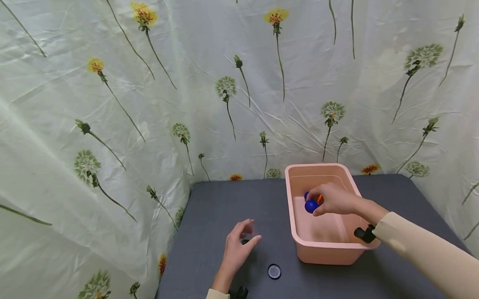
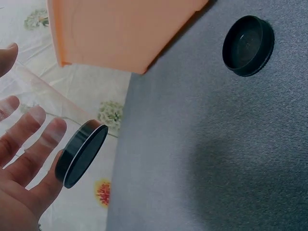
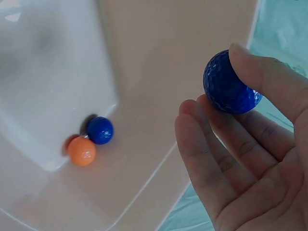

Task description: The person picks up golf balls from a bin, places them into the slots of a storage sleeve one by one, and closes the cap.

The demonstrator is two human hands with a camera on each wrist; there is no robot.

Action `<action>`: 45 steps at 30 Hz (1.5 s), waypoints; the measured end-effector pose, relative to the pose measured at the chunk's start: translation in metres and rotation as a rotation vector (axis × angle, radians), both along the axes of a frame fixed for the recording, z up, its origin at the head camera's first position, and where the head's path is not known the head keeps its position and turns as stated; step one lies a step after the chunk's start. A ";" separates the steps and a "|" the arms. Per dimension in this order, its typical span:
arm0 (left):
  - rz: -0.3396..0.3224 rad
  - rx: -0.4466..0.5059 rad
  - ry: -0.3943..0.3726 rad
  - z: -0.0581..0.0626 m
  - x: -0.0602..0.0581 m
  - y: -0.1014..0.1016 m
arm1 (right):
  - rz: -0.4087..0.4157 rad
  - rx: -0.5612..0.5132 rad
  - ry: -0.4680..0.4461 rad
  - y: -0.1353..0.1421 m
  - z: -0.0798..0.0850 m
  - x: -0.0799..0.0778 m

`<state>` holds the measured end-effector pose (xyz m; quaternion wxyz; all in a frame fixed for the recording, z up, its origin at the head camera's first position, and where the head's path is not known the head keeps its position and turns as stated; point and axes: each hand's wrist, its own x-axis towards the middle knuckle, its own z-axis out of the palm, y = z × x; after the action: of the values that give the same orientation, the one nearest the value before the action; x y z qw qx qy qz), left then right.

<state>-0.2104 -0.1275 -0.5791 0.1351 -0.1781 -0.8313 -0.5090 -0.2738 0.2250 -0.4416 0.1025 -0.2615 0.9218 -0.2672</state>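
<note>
My right hand (image 1: 338, 199) is over the peach bin (image 1: 326, 248), pinching a dark blue golf ball (image 3: 226, 86) between thumb and fingers. Inside the bin, an orange ball (image 3: 82, 151) and another blue ball (image 3: 100, 130) lie together in a corner. To the left of the bin, my left hand (image 1: 236, 247) curves around a see-through tube with a black base (image 2: 83, 155); the clear wall is hard to make out. On the table between left hand and bin lies a round black cap (image 2: 248, 46), hollow side up.
A dark grey table (image 1: 221, 199) carries everything. Behind it and along its sides hangs a pale curtain (image 1: 203, 57) printed with dandelions. The bin's raised walls surround the balls. Black wrist cameras (image 1: 364, 234) sit at both cuffs.
</note>
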 end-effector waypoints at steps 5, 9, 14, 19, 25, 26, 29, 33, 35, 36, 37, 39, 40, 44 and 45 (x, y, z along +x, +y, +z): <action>0.005 -0.014 0.046 0.006 0.003 0.001 | -0.029 -0.052 0.022 -0.002 0.005 0.011; -0.001 -0.013 0.071 0.010 0.005 0.002 | -0.067 -0.066 0.043 -0.004 0.005 0.020; -0.013 -0.007 0.062 0.019 0.009 0.005 | -0.097 -0.107 0.070 -0.008 0.005 0.029; -0.017 -0.007 0.069 0.029 0.013 0.009 | -0.118 -0.166 0.087 -0.013 0.002 0.037; -0.018 -0.038 0.138 0.033 0.014 0.011 | -0.176 -0.203 0.112 -0.020 -0.001 0.046; -0.015 -0.044 0.146 0.034 0.014 0.011 | -0.186 -0.209 0.115 -0.021 -0.002 0.048; -0.007 -0.066 0.167 0.037 0.016 0.013 | -0.213 -0.247 0.113 -0.024 -0.005 0.051; 0.008 -0.106 0.197 0.042 0.019 0.017 | -0.228 -0.301 0.096 -0.028 -0.008 0.056; 0.013 -0.119 0.206 0.046 0.020 0.019 | -0.235 -0.320 0.088 -0.030 -0.009 0.059; 0.015 -0.122 0.211 0.048 0.021 0.021 | -0.237 -0.331 0.082 -0.031 -0.009 0.060; 0.015 -0.125 0.205 0.049 0.021 0.022 | -0.239 -0.346 0.074 -0.033 -0.009 0.062; 0.013 -0.131 0.214 0.052 0.022 0.023 | -0.244 -0.379 0.068 -0.036 -0.009 0.065; 0.012 -0.136 0.219 0.053 0.022 0.024 | -0.242 -0.404 0.062 -0.038 -0.009 0.066; 0.001 -0.156 0.240 0.053 0.022 0.027 | -0.239 -0.491 0.042 -0.045 -0.011 0.070; -0.005 -0.155 0.248 0.053 0.022 0.028 | -0.240 -0.508 0.037 -0.046 -0.011 0.071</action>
<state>-0.1883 -0.0994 -0.5256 0.2213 -0.2512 -0.8446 -0.4177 -0.2026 0.1787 -0.4527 -0.0157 -0.1728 0.8513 -0.4952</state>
